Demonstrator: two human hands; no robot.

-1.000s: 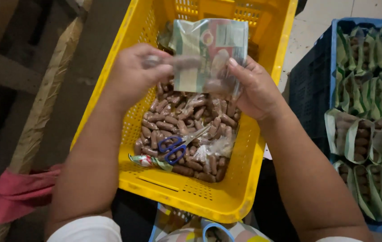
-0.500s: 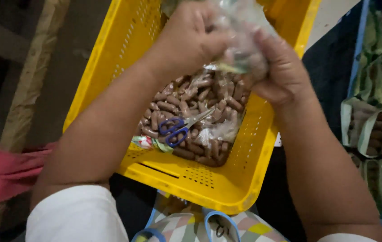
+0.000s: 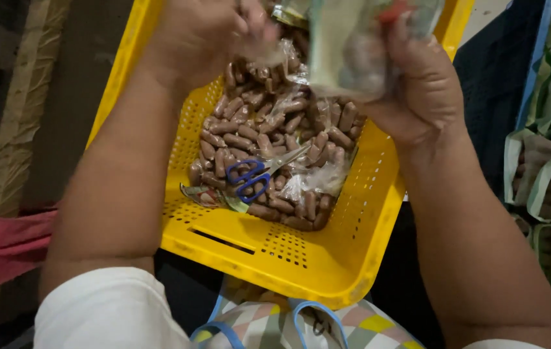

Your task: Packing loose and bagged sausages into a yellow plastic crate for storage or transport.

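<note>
Both hands grip a clear bag above the yellow crate.

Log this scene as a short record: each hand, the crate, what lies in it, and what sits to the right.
left hand: pinching clear plastic above the crate
right hand: gripping a clear plastic bag
crate: yellow, perforated
contents: brown sausages, blue-handled scissors on top
right side: filled packs in rows
</note>
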